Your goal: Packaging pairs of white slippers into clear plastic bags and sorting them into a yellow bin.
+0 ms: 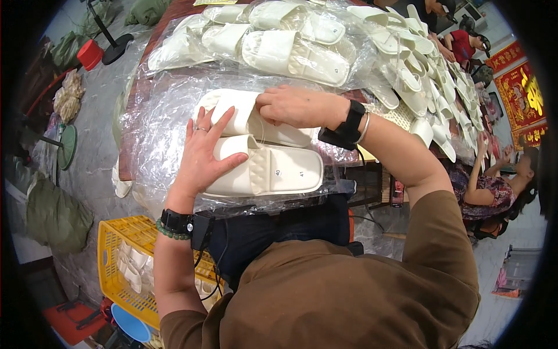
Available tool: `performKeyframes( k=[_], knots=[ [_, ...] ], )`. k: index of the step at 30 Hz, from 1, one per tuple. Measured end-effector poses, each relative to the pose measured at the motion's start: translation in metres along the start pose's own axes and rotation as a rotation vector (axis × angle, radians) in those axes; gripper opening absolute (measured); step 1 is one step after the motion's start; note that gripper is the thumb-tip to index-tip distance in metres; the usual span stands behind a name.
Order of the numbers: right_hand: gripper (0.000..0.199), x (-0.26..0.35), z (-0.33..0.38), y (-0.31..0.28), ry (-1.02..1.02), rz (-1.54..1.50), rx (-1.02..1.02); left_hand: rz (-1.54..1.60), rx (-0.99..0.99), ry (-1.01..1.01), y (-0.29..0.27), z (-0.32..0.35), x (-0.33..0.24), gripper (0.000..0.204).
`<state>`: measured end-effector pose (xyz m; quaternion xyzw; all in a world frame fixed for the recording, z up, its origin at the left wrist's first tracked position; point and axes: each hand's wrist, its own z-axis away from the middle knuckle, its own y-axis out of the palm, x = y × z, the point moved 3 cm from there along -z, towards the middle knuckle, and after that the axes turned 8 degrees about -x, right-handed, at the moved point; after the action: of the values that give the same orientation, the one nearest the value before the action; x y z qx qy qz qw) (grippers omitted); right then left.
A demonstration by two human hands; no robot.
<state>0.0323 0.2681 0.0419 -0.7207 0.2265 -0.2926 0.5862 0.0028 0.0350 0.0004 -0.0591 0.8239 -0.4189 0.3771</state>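
Two white slippers lie side by side on clear plastic film (157,128) in front of me, their straps toward the left. My left hand (203,148) rests spread across both straps, thumb on the nearer slipper (296,168) and fingertips on the farther slipper (239,116). At the strap opening of the farther slipper, my right hand (299,107) has its fingers curled against the strap's edge. A thin pale loop hangs just below those fingers. The right fingertips are partly hidden, and so is the farther slipper's sole beneath that hand.
Plastic-wrapped slippers (279,52) cover the table's far side, with a loose heap (436,99) running along the right. A yellow crate (107,262) holding slippers stands at lower left, beside a blue basin (131,323). Other people (494,189) sit along the right.
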Motion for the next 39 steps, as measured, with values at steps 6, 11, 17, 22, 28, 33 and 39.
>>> performKeyframes(
  k=[6, 11, 17, 22, 28, 33, 39],
  knots=[
    [0.02, -0.015, 0.0, 0.009, 0.313, -0.264, -0.017, 0.003, -0.007, 0.009, -0.001, 0.0, 0.0, 0.083],
    [0.025, -0.023, -0.004, 0.01, 0.406, -0.366, 0.022, 0.023, -0.003, -0.001, 0.0, -0.001, -0.001, 0.083],
    [0.026, -0.02, 0.003, 0.01, 0.354, -0.337, -0.028, 0.018, 0.0, -0.006, 0.001, 0.001, -0.002, 0.084],
    [0.023, -0.018, 0.001, 0.021, 0.401, -0.291, -0.099, 0.014, 0.008, -0.01, 0.001, 0.001, -0.001, 0.084],
    [0.016, -0.02, 0.005, 0.013, 0.376, -0.264, -0.259, 0.014, 0.008, -0.006, -0.001, 0.001, 0.002, 0.084],
    [0.027, 0.025, 0.005, -0.009, 0.43, -0.246, -0.205, 0.023, 0.039, -0.022, -0.003, 0.002, 0.005, 0.085],
    [0.028, 0.053, -0.007, 0.033, 0.647, -0.274, -0.204, 0.405, -0.063, -0.023, -0.004, 0.0, 0.023, 0.075]
  ],
)
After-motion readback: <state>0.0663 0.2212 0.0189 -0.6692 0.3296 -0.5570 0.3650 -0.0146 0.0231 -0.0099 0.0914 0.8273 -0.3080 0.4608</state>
